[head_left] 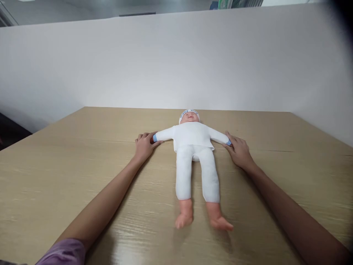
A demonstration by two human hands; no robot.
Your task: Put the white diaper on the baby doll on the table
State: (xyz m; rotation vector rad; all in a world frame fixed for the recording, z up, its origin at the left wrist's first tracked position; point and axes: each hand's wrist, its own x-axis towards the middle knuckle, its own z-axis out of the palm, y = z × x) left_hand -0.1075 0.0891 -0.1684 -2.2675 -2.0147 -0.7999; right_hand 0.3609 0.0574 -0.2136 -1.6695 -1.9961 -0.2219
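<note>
A baby doll (193, 136) lies on its back on the wooden table, feet toward me and arms stretched out to both sides. It wears a white long-sleeved top, white trousers (184, 176) and a white cap (188, 111) with blue lettering; its feet are bare. At the left sleeve's blue cuff, my left hand (144, 146) is closed around the doll's hand. My right hand (239, 150) pinches the other arm at its blue cuff (228, 142). Both of the doll's hands are mostly hidden by my fingers.
The light wooden table (68, 176) reaches back to a white partition (176, 62) that also runs along the right side. Beyond the partition's top edge are green items (224, 4). A dark object (12, 129) stands past the table's left edge.
</note>
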